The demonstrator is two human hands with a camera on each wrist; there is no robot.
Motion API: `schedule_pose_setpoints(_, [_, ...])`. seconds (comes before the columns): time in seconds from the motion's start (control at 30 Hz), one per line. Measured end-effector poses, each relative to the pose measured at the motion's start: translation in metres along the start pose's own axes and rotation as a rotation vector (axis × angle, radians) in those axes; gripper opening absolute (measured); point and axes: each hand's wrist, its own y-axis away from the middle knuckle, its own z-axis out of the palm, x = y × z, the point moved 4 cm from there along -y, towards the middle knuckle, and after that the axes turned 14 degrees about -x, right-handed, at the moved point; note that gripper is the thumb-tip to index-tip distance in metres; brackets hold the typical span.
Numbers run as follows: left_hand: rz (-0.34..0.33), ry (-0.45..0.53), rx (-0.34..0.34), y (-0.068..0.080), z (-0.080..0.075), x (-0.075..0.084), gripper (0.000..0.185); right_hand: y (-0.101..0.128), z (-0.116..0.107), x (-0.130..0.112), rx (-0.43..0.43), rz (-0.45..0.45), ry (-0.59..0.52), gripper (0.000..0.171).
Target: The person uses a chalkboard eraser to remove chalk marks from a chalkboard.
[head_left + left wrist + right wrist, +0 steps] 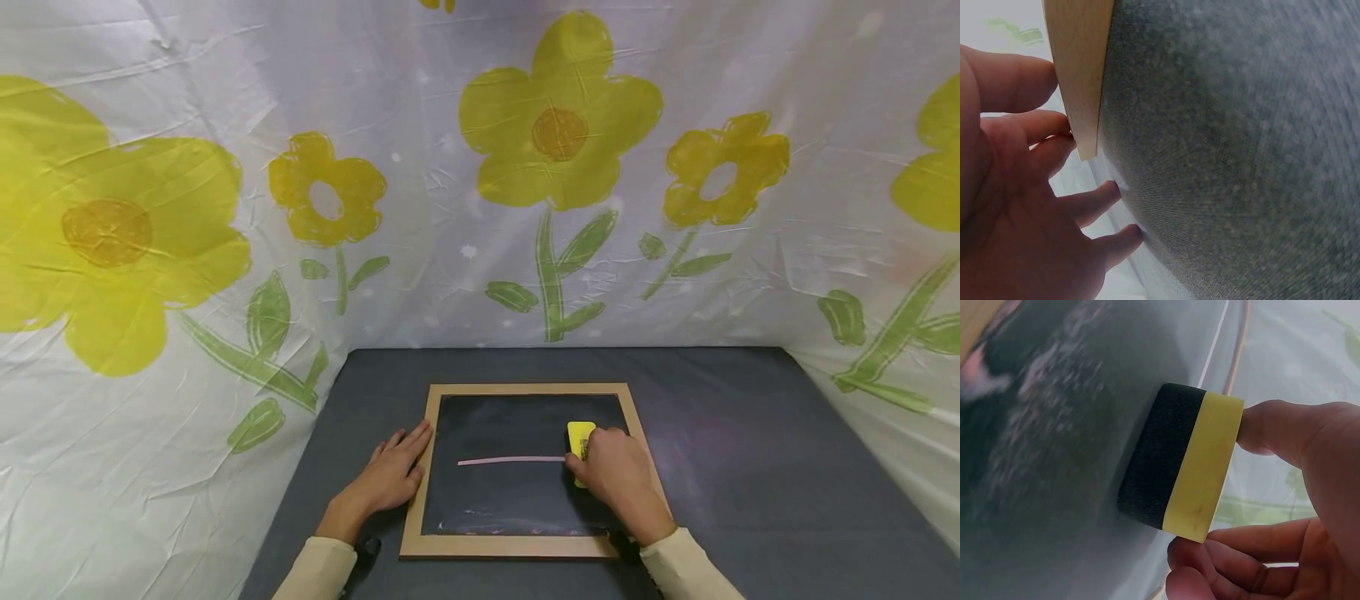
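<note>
A wood-framed chalkboard (517,500) lies on the dark table, with a pink chalk line (510,459) across its middle. My right hand (621,475) grips a yellow and black chalkboard eraser (1179,462) between thumb and fingers. The eraser's dark felt side faces the board, at the right end of the line. At the board's left edge, my left hand (388,475) rests with its fingers extended. In the left wrist view its thumb and some fingers touch the wooden frame (1082,81), while two fingertips press on the dark cloth.
Dark grey cloth covers the table (750,483) around the board. A white curtain (420,275) printed with yellow flowers hangs behind it and along both sides. Chalk smudges (480,527) mark the board's near edge.
</note>
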Motion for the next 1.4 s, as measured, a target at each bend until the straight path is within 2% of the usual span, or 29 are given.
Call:
schedule_pose_setpoints(0.23, [-0.002, -0.006, -0.003, 0.001, -0.001, 0.002, 0.067, -0.002, 0.001, -0.011, 0.001, -0.001, -0.009, 0.046])
schedule_pose_setpoints(0.47, [-0.002, -0.006, 0.001, 0.003, -0.001, 0.002, 0.067, -0.004, 0.005, -0.021, -0.034, 0.011, -0.012, 0.047])
schedule_pose_setpoints(0.87, [-0.005, -0.004, -0.002, 0.002, 0.001, 0.002, 0.067, -0.007, 0.01, -0.045, -0.014, -0.025, -0.014, 0.047])
schedule_pose_setpoints(1.1, [0.028, 0.017, 0.019, 0.004, -0.003, 0.002, 0.067, -0.013, 0.012, -0.061, 0.002, -0.056, -0.008, 0.046])
schedule_pose_setpoints(1.23, [0.052, 0.016, 0.03, 0.006, -0.002, 0.002, 0.067, -0.014, 0.016, -0.069, -0.026, -0.043, -0.004, 0.049])
schedule_pose_setpoints(1.4, [0.032, -0.005, 0.016, 0.005, 0.001, 0.001, 0.066, -0.015, 0.018, -0.075, -0.035, -0.024, 0.003, 0.05])
